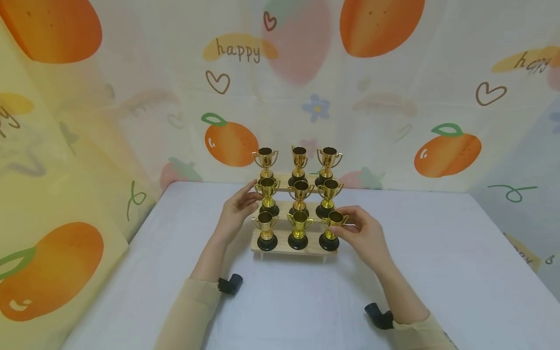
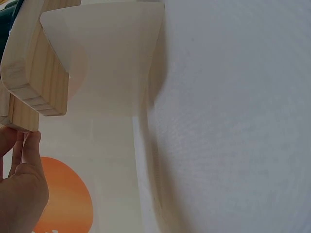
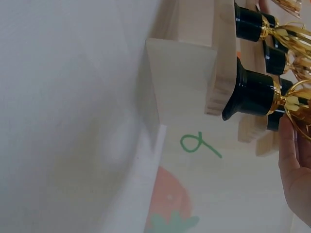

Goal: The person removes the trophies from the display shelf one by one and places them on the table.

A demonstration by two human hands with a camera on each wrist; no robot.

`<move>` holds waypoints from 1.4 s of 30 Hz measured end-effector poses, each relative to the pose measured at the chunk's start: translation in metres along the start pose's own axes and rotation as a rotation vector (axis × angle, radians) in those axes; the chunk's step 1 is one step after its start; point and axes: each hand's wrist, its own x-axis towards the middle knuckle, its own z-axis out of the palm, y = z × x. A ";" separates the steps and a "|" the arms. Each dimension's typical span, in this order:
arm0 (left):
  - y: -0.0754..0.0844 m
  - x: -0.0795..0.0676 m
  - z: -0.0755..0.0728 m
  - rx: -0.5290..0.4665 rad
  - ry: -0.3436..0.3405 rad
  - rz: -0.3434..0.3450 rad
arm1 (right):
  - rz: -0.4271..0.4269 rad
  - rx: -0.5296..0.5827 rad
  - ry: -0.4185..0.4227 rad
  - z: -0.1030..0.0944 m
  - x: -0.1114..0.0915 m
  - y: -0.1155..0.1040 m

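Small gold trophy cups (image 1: 265, 221) with black round bases stand upright in three rows on a stepped wooden display stand (image 1: 283, 249). At the right end of the front row, my right hand (image 1: 363, 236) pinches a trophy (image 1: 329, 237) by its cup, between thumb and fingers. This trophy's black base (image 3: 255, 92) rests on the front board in the right wrist view. My left hand (image 1: 236, 214) is at the stand's left side, near the middle row. Its fingertips touch the end of a wooden board (image 2: 24, 116) in the left wrist view.
Pale, translucent side panels (image 2: 107, 58) hold up the boards. The stand sits on a white-covered table (image 1: 280, 301) toward its back edge. Behind it hangs a fruit-printed cloth (image 1: 385, 121); another yellowish cloth (image 1: 87, 194) borders the left side.
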 end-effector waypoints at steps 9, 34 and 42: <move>0.000 0.001 0.000 -0.006 -0.003 -0.003 | 0.014 -0.016 0.030 -0.010 -0.003 0.007; 0.000 0.003 0.002 0.000 -0.020 0.016 | 0.025 -0.076 0.187 -0.048 0.023 0.029; -0.002 0.000 -0.001 0.007 -0.012 0.012 | 0.080 -0.109 0.168 -0.045 0.052 0.032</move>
